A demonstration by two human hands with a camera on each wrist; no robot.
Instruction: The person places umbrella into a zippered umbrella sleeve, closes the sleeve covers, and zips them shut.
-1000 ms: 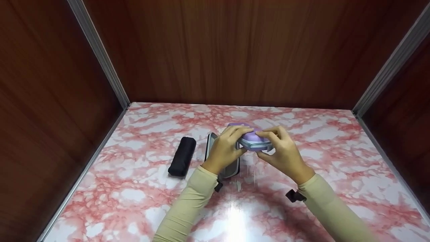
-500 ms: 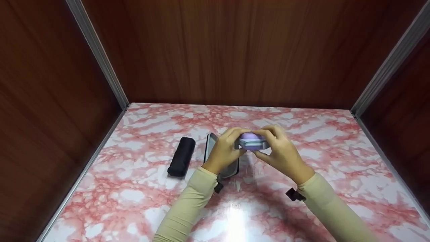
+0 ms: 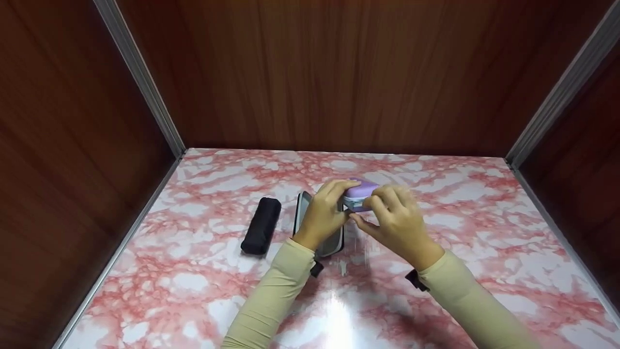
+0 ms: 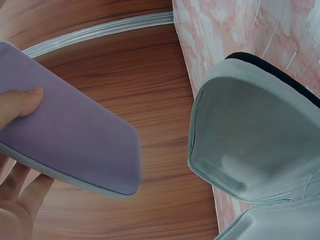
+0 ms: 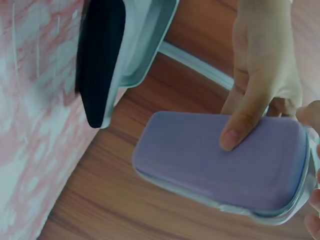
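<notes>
Purple case: raised right of open case | your left hand: gripping purple case | your right hand: fingers curled at its edge, cannot tell if pinching

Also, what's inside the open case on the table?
In the left wrist view, only grey lining shows in one half of the open case. The other half runs mostly out of frame there; in the head view, the left hand covers part of the case.

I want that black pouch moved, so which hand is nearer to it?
Left. In the head view, the left hand, holding the purple case, is right of the black pouch; the right hand, at the purple case's edge, is farther right.
</notes>
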